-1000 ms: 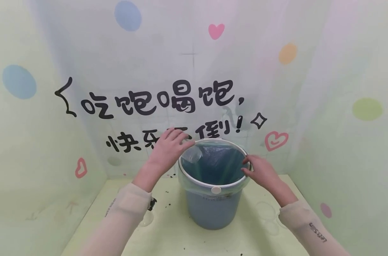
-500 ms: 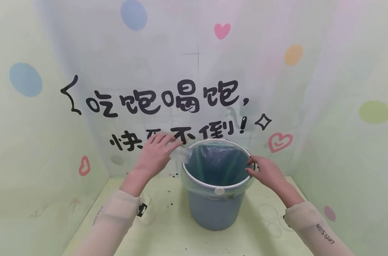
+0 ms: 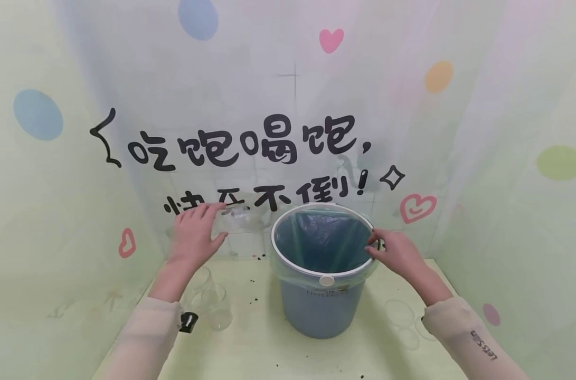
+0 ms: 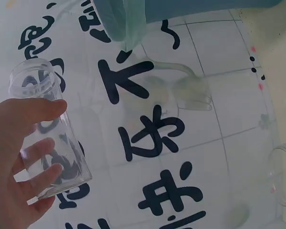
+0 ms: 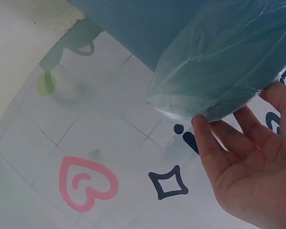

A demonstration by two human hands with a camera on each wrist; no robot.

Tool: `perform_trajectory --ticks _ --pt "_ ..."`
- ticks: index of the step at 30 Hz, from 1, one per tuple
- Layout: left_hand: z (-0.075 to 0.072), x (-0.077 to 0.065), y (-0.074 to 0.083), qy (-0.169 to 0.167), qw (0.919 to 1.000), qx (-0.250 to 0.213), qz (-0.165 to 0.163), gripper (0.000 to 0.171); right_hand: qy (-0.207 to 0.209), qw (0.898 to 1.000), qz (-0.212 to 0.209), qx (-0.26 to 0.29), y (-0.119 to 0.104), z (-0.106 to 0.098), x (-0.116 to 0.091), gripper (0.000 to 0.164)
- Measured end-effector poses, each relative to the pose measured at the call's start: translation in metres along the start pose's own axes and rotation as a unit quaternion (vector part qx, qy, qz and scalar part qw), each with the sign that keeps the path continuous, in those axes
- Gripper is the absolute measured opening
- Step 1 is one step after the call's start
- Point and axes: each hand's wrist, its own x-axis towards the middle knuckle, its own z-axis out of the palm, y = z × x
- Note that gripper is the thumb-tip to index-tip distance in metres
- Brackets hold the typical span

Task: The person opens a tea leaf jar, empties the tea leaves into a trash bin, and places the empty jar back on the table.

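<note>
My left hand [image 3: 192, 235] grips a clear glass jar [image 4: 69, 138], thumb on one side and fingers curled round the other. The head view shows the jar tilted on its side, left of the bin and above the table. A blue-grey bucket-shaped bin [image 3: 321, 311] with a white rim ring stands upright, lined with a thin green plastic bag [image 3: 316, 232]. At the bin's right edge, my right hand [image 3: 396, 252] pinches the rim with thumb and fingertips. The right wrist view has its fingertips against the bag's folded-over edge [image 5: 181, 112].
Clear glass containers [image 3: 219, 311] stand on the pale green table [image 3: 254, 348] near my left forearm. Thin clear rings [image 3: 399, 314] lie right of the bin. Small dark specks dot the tabletop. A printed wall sheet [image 3: 249, 84] closes off the back and sides.
My left hand has carried the jar leftward, from over the bin's left rim to outside the bin. The right hand stays at the right rim. The head view has shifted slightly.
</note>
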Motion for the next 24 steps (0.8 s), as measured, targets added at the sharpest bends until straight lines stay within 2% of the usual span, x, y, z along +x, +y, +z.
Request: perform_trajectory --ticks 6,10,14,20,24 --pt "-0.001 -0.025 -0.028 0.008 0.9963 -0.051 -0.069 0.063 0.005 1.000 -0.004 -0.001 0.002 0.001 0.000 0.015" --pt "0.001 -0.045 -0.046 0.000 0.9893 -0.070 -0.128 0.065 0.010 1.000 -0.010 -0.005 0.002 0.002 0.000 0.015" --pt "0.009 -0.069 -0.063 -0.022 0.9776 -0.094 -0.187 0.066 0.007 1.000 -0.007 -0.003 0.001 0.003 0.000 0.015" --pt "0.035 -0.112 -0.089 -0.086 0.9573 -0.126 -0.246 0.071 0.002 1.000 0.003 0.003 -0.001 0.002 -0.001 0.015" --pt "0.050 -0.134 -0.099 -0.128 0.9412 -0.146 -0.277 0.074 0.002 1.000 0.003 0.005 -0.001 0.002 -0.001 0.015"
